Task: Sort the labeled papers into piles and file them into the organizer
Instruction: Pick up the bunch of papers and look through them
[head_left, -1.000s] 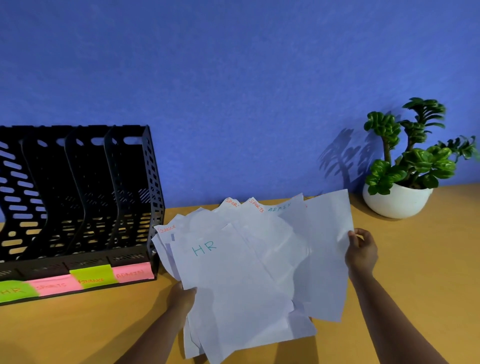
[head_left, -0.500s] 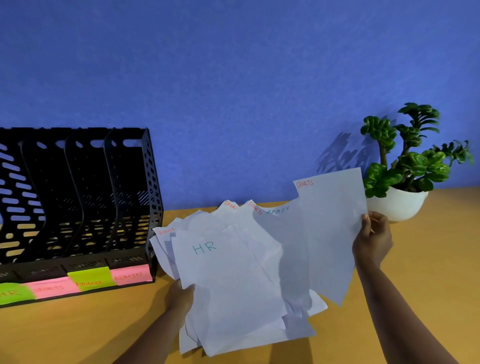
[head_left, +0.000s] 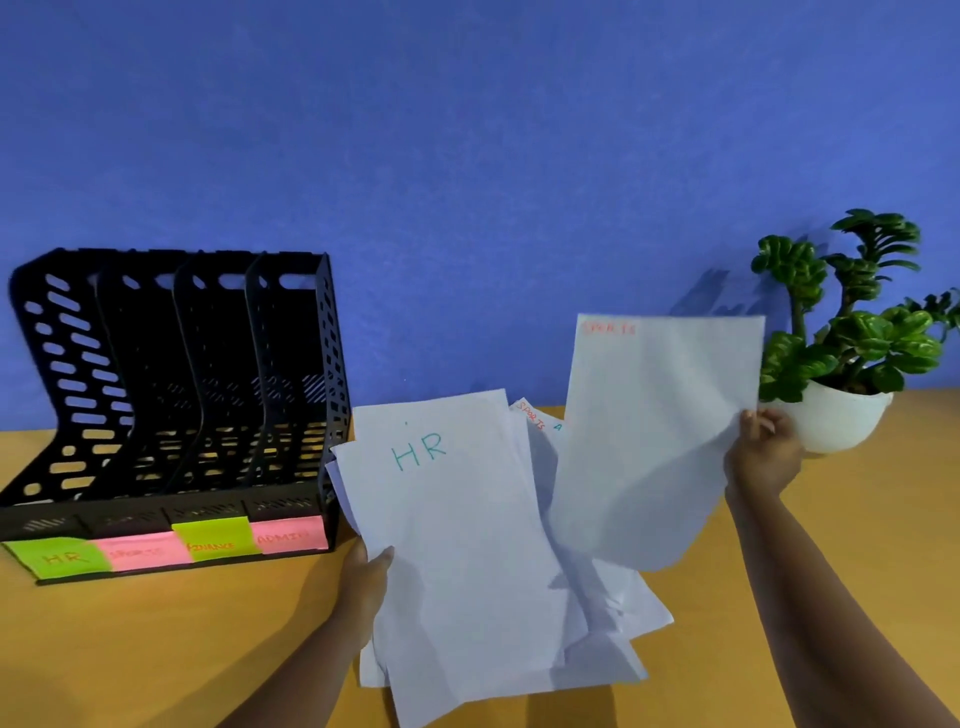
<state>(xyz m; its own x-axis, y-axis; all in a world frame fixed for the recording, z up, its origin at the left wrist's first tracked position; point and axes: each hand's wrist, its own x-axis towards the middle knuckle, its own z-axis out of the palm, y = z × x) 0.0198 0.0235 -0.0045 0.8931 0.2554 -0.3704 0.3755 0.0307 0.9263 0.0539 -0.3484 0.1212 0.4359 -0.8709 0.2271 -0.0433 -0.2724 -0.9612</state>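
Nearest: left hand (head_left: 366, 571), fingers pinching the lower left edge of a loose paper stack (head_left: 467, 561) fronted by an HR sheet, held just above the bench (head_left: 156, 649). Right: right hand (head_left: 766, 457), fingers gripping the right edge of a single SPORTS sheet (head_left: 660, 431), now lifted clear of the stack and raised upright, where a second ago it lay fanned among the others. Sorting judged just begun; first sheet separated, no pile yet laid. Left, farther: black four-slot organizer (head_left: 182, 395), slots seemingly unfilled, tagged HR, SPORTS, FINANCE, ADMIN. Farthest right: potted plant (head_left: 852, 364) by the blue wall (head_left: 467, 156).
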